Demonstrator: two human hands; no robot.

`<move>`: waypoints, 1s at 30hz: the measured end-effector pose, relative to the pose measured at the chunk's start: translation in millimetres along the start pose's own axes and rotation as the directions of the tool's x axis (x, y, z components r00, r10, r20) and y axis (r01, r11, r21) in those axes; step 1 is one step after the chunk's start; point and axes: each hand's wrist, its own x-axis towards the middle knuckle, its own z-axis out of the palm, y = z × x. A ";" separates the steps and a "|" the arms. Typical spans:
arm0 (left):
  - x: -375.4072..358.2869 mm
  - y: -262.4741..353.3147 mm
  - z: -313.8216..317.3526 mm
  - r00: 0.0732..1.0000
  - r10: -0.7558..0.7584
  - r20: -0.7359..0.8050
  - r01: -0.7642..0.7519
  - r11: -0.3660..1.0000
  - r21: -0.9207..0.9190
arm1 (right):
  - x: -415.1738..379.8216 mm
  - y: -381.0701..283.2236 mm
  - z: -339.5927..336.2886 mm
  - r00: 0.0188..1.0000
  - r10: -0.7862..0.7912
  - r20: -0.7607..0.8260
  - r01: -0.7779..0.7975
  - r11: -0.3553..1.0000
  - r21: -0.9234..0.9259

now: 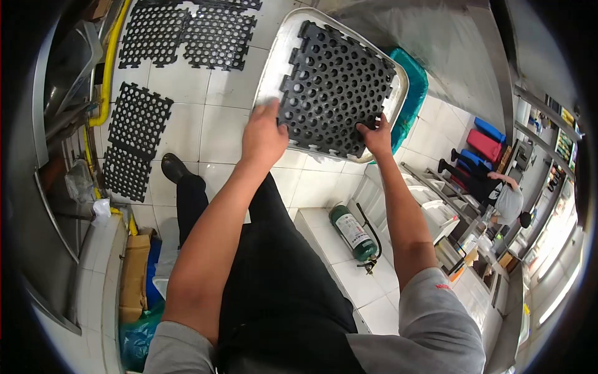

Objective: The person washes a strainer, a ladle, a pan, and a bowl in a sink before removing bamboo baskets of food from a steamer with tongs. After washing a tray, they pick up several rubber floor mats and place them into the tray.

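A black rubber mat tile (336, 87) with round holes and interlocking edges lies over a white plastic lid or tray (274, 65), covering most of it. My left hand (264, 136) is at the tile's lower left edge, fingers bent toward it and slightly smeared, thumb against the border. At the lower right corner, my right hand (377, 138) pinches the tile, thumb on top and the other fingers partly hidden. Beneath the white piece, a teal tub (416, 93) shows along the right side.
Similar mat tiles (218, 37) lie on the white tiled floor at the upper left, with further tiles (128, 171) below them. A green fire extinguisher (353, 232) rests on a tiled ledge. A yellow pipe (111, 68) runs along the left. Another person (507, 202) bends at the far right.
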 end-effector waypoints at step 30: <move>-259.4 -652.4 -179.8 0.196 -0.963 0.186 0.216 -0.142 -0.966 | -44.5 -237.9 565.2 0.478 -0.237 0.846 0.819 0.468 -0.331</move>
